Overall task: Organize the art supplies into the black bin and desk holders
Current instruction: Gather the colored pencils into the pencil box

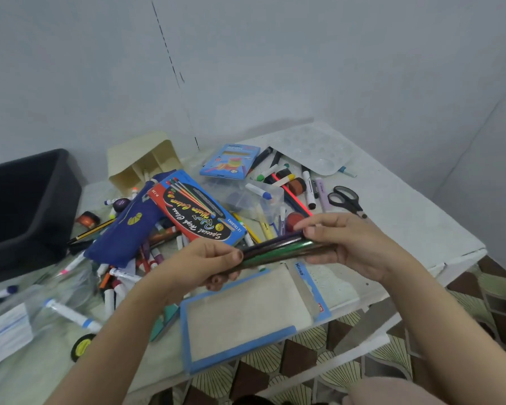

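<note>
"Where's the camera?"

"On the person's head. It looks forward and down at the messy white table (406,229)."

"Is it close?"

"Very close. The left hand (205,264) and right hand (351,244) sit in the middle, holding a bundle of shiny dark pencils (275,249). It sees wide too: the pale grey wall (275,68) behind, the brown patterned floor (494,302) below."

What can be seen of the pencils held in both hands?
The pencils form a tight bundle of glossy sticks in dark purple, green and brown. It lies almost level, with its right end slightly higher, in the air above the open blue-edged box. The left hand grips one end and the right hand grips the other, so both ends are hidden. Their number cannot be counted.
</note>
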Demonstrator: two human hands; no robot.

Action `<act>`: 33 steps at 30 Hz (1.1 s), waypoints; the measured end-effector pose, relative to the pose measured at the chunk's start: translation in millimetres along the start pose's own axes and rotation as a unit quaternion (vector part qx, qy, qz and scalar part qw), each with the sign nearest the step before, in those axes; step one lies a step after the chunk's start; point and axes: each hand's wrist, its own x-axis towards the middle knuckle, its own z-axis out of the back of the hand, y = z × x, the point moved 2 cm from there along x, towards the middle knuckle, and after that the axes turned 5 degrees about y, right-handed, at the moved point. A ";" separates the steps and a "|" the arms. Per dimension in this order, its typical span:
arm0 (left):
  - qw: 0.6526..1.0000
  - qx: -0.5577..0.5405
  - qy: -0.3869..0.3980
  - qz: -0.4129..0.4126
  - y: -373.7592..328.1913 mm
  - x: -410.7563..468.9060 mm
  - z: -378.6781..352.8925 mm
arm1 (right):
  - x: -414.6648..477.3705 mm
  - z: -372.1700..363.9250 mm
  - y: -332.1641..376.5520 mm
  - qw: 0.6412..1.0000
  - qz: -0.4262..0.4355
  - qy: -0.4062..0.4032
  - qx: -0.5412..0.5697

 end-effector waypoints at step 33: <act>0.907 0.360 -0.186 -0.113 78.7 -77.2 -12.3 | 28.4 -55.1 -44.2 0.817 -0.035 0.182 -0.545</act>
